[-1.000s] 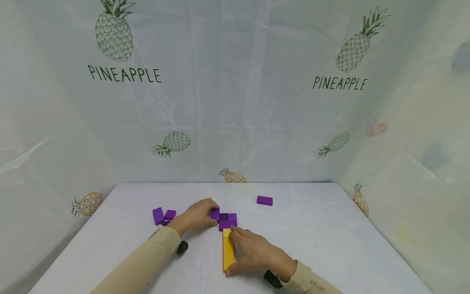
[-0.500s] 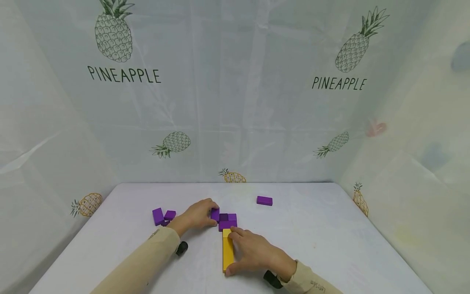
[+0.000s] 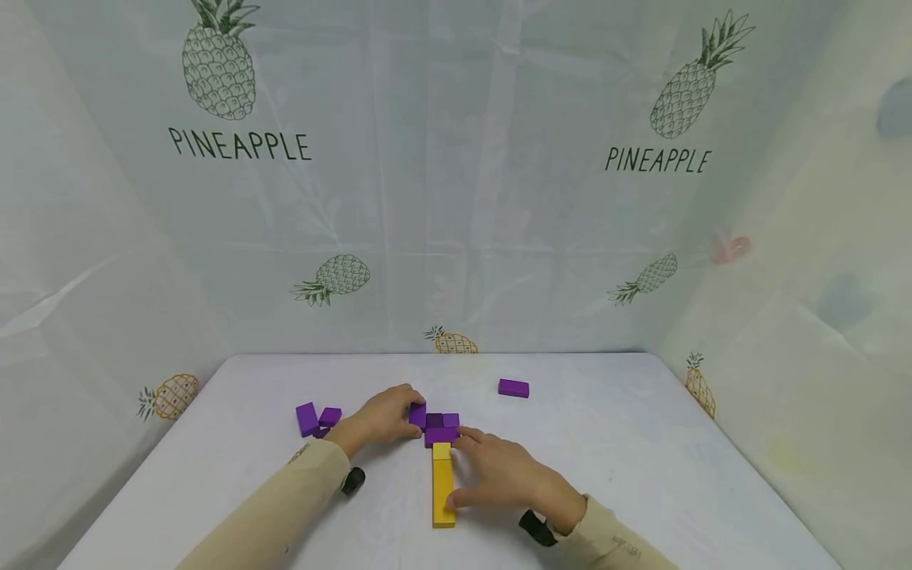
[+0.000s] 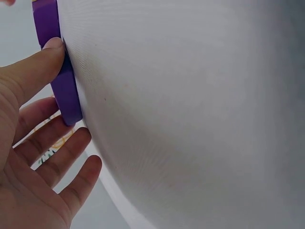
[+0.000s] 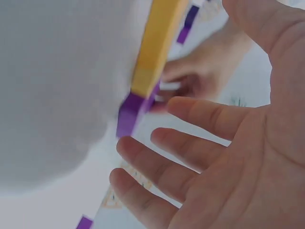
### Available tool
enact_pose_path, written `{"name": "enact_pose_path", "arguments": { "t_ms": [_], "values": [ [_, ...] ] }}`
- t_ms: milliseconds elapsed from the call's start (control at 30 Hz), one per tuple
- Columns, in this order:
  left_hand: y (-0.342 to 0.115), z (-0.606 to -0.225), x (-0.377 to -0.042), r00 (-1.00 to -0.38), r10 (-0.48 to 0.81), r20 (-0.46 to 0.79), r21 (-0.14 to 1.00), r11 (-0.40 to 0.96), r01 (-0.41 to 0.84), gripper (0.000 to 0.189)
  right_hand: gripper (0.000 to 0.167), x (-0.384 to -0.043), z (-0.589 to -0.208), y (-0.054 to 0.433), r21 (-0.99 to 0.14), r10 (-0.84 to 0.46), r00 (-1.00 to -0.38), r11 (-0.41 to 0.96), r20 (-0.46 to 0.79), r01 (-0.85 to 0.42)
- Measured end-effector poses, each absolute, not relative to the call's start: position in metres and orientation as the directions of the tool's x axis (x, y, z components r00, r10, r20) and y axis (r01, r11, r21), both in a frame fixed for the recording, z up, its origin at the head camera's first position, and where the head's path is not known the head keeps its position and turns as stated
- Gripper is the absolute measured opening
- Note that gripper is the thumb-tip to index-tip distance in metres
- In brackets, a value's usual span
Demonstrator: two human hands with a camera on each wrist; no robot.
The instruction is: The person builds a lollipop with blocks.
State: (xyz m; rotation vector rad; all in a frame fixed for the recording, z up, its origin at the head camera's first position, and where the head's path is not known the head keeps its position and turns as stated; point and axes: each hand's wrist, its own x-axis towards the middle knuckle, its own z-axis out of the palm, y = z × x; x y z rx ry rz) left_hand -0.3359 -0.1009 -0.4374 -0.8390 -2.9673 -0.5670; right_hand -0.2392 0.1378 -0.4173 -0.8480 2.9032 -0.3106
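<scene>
In the head view my left hand [image 3: 381, 416] holds a purple block [image 3: 417, 416] between thumb and fingers, flat on the table. It lies at the left side of a dark purple block [image 3: 434, 421] and a small purple block [image 3: 451, 420]. A wider purple block [image 3: 439, 437] sits just in front of these. Below it, a short yellow block [image 3: 442, 451] and a long yellow block [image 3: 442, 491] form a column. My right hand [image 3: 506, 475] is spread at the column's right side, its thumb over the long block's edge. The right wrist view shows those fingers [image 5: 157, 167] fairly straight, gripping nothing.
Several loose purple blocks [image 3: 307, 419] lie left of my left wrist. One more purple block [image 3: 514, 388] is at the back right of the white table [image 3: 606, 443]. A printed cloth [image 3: 456, 198] hangs behind and along the sides.
My right hand has let go of the yellow column and shifted slightly right and up, its fingertips now beside the wider purple block. The left hand stays in place on its block.
</scene>
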Motion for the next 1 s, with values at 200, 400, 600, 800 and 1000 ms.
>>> {"name": "enact_pose_path", "arguments": {
  "t_ms": [200,400,600,800,1000],
  "values": [
    [-0.100,-0.439,-0.337,-0.852,0.512,0.109,0.335,0.788,0.517,0.052,0.080,-0.255,-0.406,0.161,-0.294,-0.482,-0.876,0.837,0.003,-0.461],
    [-0.100,-0.437,-0.336,-0.864,0.495,0.094,0.340,0.800,0.495,0.053,0.067,-0.283,-0.397,0.190,-0.376,-0.501,-0.856,0.775,0.126,-0.508],
    [-0.101,-0.440,-0.337,-0.873,0.480,0.087,0.352,0.805,0.477,0.054,0.066,-0.324,-0.402,0.210,-0.356,-0.481,-0.858,0.781,0.180,-0.513],
    [-0.102,-0.442,-0.338,-0.869,0.485,0.098,0.349,0.801,0.486,0.053,0.070,-0.356,-0.414,0.225,-0.326,-0.416,-0.895,0.833,0.161,-0.446],
    [-0.102,-0.443,-0.339,-0.864,0.493,0.100,0.348,0.796,0.494,0.053,0.070,-0.373,-0.426,0.239,-0.315,-0.375,-0.916,0.860,0.141,-0.401]
  ]
}}
